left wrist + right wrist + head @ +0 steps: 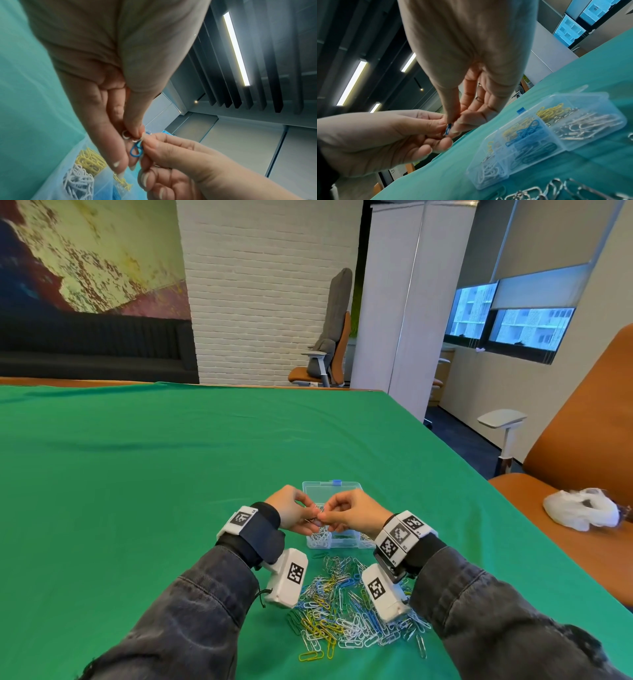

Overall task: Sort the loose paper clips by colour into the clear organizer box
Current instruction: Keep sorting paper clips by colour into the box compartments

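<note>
Clips (346, 614), mixed colours, lie heaped on the green tabletop (137, 474) just before the clear box (556, 129), whose compartments hold white, yellow, blue and silver clips. Above the box, left hand (291, 513) and right hand (356, 517) meet, each grip pinching tangled blue clip (135, 150) and silver clip (125, 134).

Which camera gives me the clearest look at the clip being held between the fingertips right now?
The left wrist view: the blue clip shows as open loops. The right wrist view shows only a sliver; the head view hides its colour.
</note>
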`<state>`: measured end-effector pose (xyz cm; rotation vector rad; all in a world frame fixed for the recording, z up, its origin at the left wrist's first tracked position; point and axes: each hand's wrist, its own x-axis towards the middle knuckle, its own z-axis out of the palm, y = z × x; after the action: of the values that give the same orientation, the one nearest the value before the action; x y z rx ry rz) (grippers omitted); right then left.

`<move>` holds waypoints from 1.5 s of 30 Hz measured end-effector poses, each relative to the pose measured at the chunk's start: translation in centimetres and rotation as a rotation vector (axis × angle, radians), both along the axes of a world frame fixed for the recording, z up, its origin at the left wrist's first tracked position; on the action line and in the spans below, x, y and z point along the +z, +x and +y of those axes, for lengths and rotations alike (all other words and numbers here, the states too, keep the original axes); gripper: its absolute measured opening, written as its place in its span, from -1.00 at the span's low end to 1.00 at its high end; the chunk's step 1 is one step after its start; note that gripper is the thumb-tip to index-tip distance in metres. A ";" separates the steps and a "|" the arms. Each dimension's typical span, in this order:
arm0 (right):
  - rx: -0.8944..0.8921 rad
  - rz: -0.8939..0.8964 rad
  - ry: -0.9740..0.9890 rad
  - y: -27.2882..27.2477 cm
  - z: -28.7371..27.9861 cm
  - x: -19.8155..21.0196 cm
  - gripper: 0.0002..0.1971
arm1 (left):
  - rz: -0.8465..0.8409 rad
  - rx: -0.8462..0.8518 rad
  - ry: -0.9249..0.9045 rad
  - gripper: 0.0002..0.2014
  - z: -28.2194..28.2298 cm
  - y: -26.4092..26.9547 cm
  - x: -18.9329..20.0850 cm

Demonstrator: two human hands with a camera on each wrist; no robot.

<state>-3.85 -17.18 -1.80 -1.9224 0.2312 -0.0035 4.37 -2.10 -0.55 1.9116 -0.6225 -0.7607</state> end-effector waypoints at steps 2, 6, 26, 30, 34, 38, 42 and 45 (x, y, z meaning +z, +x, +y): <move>0.001 -0.008 -0.018 0.0 -0.1 0.0 -0.89 | 0.010 -0.001 -0.016 -0.91 0.0 -0.1 0.0; -0.033 0.022 -0.063 0.0 -0.4 0.0 -0.84 | -0.035 0.044 -0.009 -0.91 0.1 0.0 -0.3; -0.247 0.057 -0.297 0.2 -4.4 -0.2 -0.89 | -0.262 0.144 0.218 -0.90 -1.7 -0.3 -1.1; -0.187 0.064 -0.526 0.6 -3.7 0.0 -0.89 | -0.277 0.136 0.224 -0.89 -1.7 -0.1 -1.0; -0.145 0.058 -0.587 0.5 -3.5 0.1 -0.92 | -0.302 0.122 0.228 -0.95 -1.5 -0.2 -0.9; -0.128 0.031 -0.599 -0.5 -4.1 0.2 -0.91 | -0.308 0.081 0.243 -0.92 -1.2 -0.1 -0.7; -0.146 0.018 -0.631 -2.2 -5.0 -0.2 -0.88 | -0.304 0.006 0.263 -0.89 -1.3 -0.6 -0.5; -0.172 0.010 -0.654 -3.6 -6.1 -0.6 -0.87 | -0.317 -0.006 0.244 -0.89 -1.6 -1.1 -0.3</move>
<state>-7.41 -23.24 -2.37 -2.5449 0.4422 -0.2074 3.29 -3.71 -0.88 2.2812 -0.7560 -0.5593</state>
